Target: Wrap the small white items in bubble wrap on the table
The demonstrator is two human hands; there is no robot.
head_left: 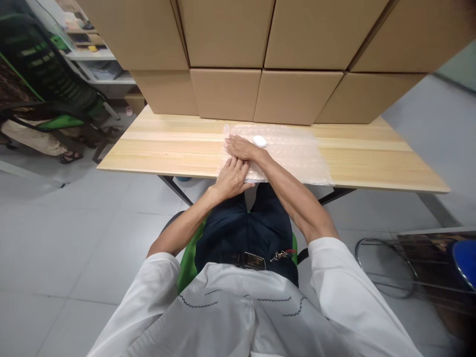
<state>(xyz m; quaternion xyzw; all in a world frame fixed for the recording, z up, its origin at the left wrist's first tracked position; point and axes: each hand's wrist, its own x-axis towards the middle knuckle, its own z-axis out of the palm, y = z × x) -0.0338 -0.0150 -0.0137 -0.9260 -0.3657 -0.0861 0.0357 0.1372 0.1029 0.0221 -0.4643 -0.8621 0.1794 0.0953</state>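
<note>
A sheet of clear bubble wrap [297,156] lies flat on the wooden table [159,144] in front of me, its near side reaching the table's front edge. On top of it rests a small white oval object [259,141], whose kind I cannot make out. My right hand [241,147] reaches across to the left and lies flat on the wrap's left part, fingers extended, just left of the white object. Closer to me, my left hand [233,176] presses on the wrap's near left corner with its fingers stretched out, touching the right hand's underside.
Cardboard boxes [226,94] are stacked in two rows along the table's back. At the left, a person sits near a black and green chair [48,74]. A stool with a blue seat [464,260] stands at the right. White shelves [100,64] are behind left.
</note>
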